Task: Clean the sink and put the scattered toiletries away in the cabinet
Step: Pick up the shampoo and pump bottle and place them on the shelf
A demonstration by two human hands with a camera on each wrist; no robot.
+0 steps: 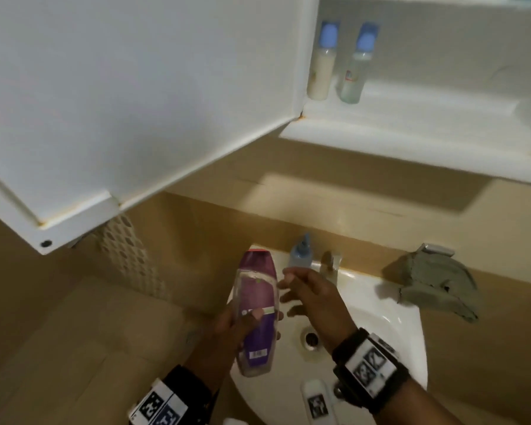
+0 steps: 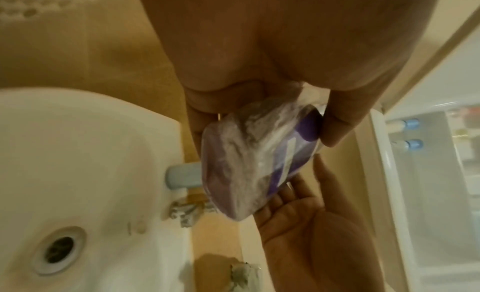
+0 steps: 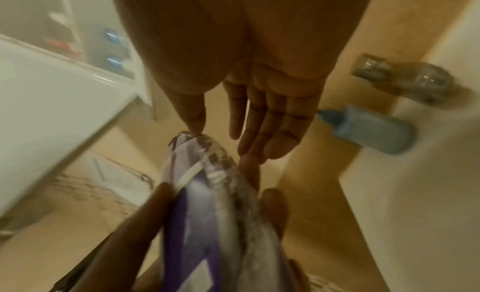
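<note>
My left hand (image 1: 252, 322) grips a clear bottle with a purple label (image 1: 256, 305) around its middle and holds it tilted over the left rim of the white sink (image 1: 390, 326). In the left wrist view the thumb and fingers wrap the purple bottle (image 2: 254, 162). My right hand (image 1: 290, 289) is spread flat just right of the bottle, fingers straight; in the right wrist view that right hand (image 3: 233, 136) has its thumb tip at the end of the purple bottle (image 3: 207, 204). A pale blue bottle (image 1: 301, 254) stands on the sink's back rim.
The cabinet door (image 1: 135, 102) hangs open at upper left. Two blue-capped bottles (image 1: 339, 62) stand on the cabinet shelf (image 1: 411, 133). A faucet (image 1: 330, 263) sits behind the drain (image 1: 311, 338). A grey cloth (image 1: 436, 280) hangs at right. A white container with a marker (image 1: 316, 403) lies on the front rim.
</note>
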